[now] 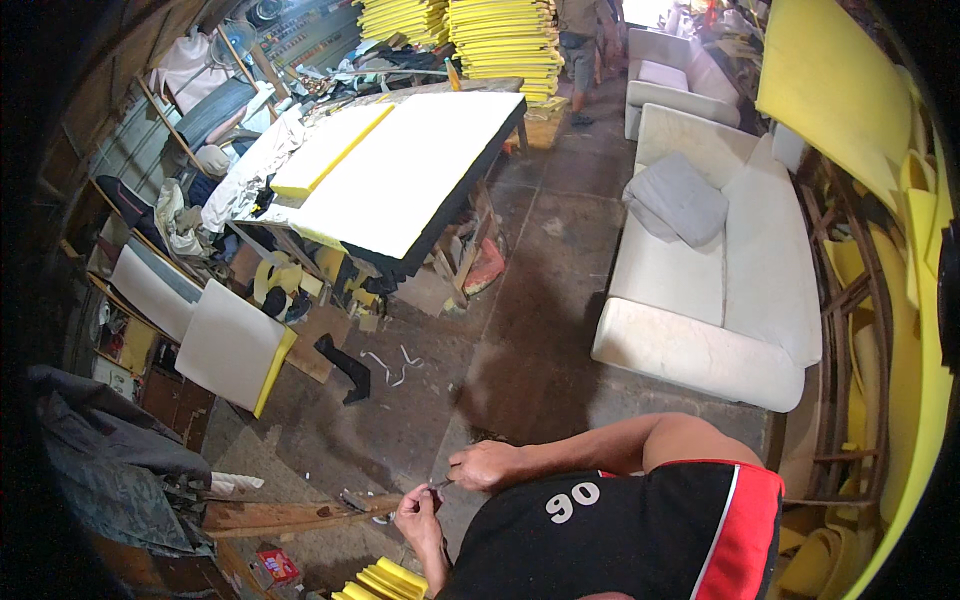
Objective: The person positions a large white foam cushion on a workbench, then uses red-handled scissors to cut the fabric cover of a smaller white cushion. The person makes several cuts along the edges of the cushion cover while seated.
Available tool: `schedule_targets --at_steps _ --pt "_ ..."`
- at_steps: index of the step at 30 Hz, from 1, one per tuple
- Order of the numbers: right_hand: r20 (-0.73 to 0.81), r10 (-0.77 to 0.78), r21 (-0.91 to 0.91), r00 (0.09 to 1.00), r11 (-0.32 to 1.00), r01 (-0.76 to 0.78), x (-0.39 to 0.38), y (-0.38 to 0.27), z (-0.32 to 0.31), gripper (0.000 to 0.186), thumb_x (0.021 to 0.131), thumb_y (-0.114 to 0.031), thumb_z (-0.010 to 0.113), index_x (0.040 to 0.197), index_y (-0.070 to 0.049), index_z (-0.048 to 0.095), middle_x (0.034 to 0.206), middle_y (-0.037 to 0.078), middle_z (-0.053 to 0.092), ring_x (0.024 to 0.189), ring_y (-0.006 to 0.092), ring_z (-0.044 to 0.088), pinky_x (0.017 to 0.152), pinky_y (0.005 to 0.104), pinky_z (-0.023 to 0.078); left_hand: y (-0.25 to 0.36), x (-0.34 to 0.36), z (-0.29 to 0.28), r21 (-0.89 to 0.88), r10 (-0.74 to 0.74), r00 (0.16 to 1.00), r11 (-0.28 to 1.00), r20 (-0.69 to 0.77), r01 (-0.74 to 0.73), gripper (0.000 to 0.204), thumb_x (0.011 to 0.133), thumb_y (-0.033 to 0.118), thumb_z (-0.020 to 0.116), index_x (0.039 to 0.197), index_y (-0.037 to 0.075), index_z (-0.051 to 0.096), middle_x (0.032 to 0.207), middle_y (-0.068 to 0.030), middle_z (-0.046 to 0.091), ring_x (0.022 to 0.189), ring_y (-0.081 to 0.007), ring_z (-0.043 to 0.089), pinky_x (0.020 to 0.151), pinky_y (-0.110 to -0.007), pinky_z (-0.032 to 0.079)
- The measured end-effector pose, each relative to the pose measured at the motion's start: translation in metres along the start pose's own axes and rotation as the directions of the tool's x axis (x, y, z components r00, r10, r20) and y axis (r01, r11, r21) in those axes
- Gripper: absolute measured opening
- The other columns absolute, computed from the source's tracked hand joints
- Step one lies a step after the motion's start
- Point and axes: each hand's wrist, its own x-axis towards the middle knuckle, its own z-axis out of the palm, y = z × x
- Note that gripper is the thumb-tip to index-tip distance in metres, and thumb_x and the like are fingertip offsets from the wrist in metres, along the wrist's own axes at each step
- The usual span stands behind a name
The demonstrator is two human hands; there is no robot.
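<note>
At the lower middle, my two hands are close together in front of my body. My left hand (pixel 417 517) has its fingertips pinched upward. My right hand (pixel 484 466) is closed in a fist-like grip, its fingers turned toward the left ones. Between them shows a thin, dark, short piece (pixel 441 485), too small to name. A wooden plank (pixel 290 515) runs just left of my left hand. Below that hand lie stacked yellow foam strips (pixel 382 580).
A table (pixel 415 170) bears white-topped foam sheets at upper left. A pale sofa (pixel 675 270) with a grey cushion (pixel 680 200) stands right. Left are a padded panel (pixel 228 345) and dark cloth (pixel 115 465). Black material (pixel 347 370) lies on the floor. A person (pixel 579 50) stands far back.
</note>
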Motion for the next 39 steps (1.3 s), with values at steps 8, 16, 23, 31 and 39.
schedule_targets --at_steps 8,16,23,31,39 --pt "0.134 -0.053 -0.14 0.99 0.987 0.072 0.002 0.01 0.015 0.02 0.086 -0.019 0.052 0.098 -0.005 0.06 0.095 0.016 0.06 0.079 0.034 0.066 0.064 0.045 0.055 -0.027 0.007 -0.003 0.246 0.052 0.996 0.969 -0.07 -0.033 0.009 0.085 0.006 0.061 0.083 -0.002 0.063 0.073 -0.0074 0.063 0.065 -0.0145 0.059 0.061 -0.031 0.052" --pt "-0.078 -0.096 -0.179 0.992 0.981 0.08 -0.008 -0.015 0.008 0.023 0.083 -0.018 0.06 0.104 -0.01 0.066 0.096 0.01 0.063 0.085 0.0299 0.065 0.07 0.0407 0.056 -0.024 -0.015 -0.002 0.24 0.017 0.985 0.97 -0.172 0.025 0.009 0.086 0.003 0.055 0.08 0.003 0.061 0.069 -0.0048 0.06 0.063 -0.012 0.057 0.059 -0.031 0.048" --pt "-0.11 0.123 0.323 0.986 0.943 -0.082 -0.008 -0.017 -0.008 0.016 0.089 -0.01 0.062 0.101 -0.002 0.068 0.092 0.014 0.064 0.086 0.0279 0.064 0.073 0.0354 0.049 0.02 -0.015 -0.014 -0.395 -0.048 0.992 0.919 -0.119 -0.003 0.012 0.091 0.005 0.053 0.084 0.003 0.063 0.068 -0.0049 0.061 0.066 -0.0155 0.061 0.065 -0.029 0.05" --pt "0.029 0.369 0.706 0.929 0.651 -0.281 0.003 -0.036 -0.022 0.023 0.088 -0.011 0.066 0.104 0.006 0.067 0.092 0.009 0.064 0.081 0.0135 0.059 0.074 0.0291 0.046 0.029 -0.028 -0.006 -0.192 0.053 0.995 0.979 -0.09 -0.069 0.015 0.097 0.007 0.054 0.107 -0.001 0.062 0.093 -0.0083 0.067 0.086 -0.0132 0.064 0.082 -0.028 0.051" --pt "0.052 0.259 0.779 0.964 0.594 -0.202 0.004 -0.04 -0.016 0.024 0.09 -0.013 0.067 0.105 0.006 0.066 0.093 0.007 0.063 0.082 0.0095 0.056 0.074 0.0266 0.044 0.039 -0.027 -0.001 -0.116 0.155 0.988 0.982 0.018 -0.152 0.019 0.093 0.003 0.063 0.111 0.001 0.062 0.096 -0.0056 0.067 0.085 -0.0113 0.063 0.075 -0.025 0.052"
